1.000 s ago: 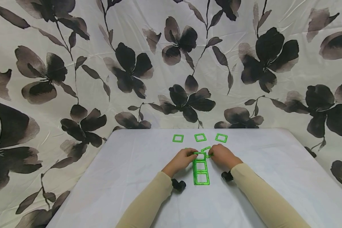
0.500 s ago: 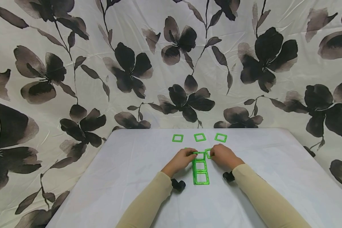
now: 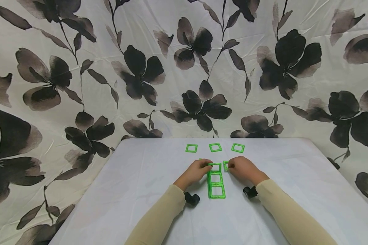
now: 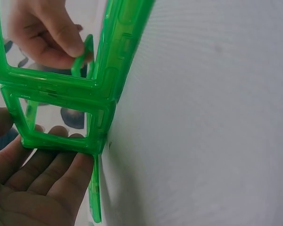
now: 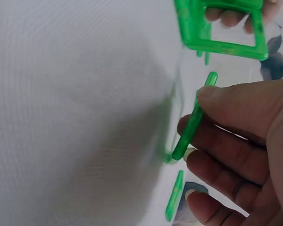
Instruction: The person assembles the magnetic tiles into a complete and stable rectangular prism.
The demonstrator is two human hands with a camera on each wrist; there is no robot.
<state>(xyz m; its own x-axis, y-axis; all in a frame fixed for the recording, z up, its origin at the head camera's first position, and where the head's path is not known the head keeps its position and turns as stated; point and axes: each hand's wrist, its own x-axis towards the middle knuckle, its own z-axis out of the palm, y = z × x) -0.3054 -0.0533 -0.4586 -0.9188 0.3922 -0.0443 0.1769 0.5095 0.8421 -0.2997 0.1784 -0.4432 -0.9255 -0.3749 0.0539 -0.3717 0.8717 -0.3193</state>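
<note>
Hollow green square tiles, see-through plastic frames, are joined into a block-like row on the white table. My left hand grips the far end of this row; in the left wrist view its fingers curl under the end tile, thumb at the side. To the right of the row, my right hand pinches a single green square tile between thumb and fingers. That tile is tilted, seen nearly edge-on in the right wrist view, and apart from the row. The hand covers most of it in the head view.
Three loose green tiles lie spaced along the back of the table: a left tile, a middle tile and a right tile. A floral cloth hangs behind. Black devices sit at both wrists.
My right hand has drawn its tile rightward, away from the row, and turned it from slanting beside the end tile to mostly hidden by the fingers. My left hand stays put.
</note>
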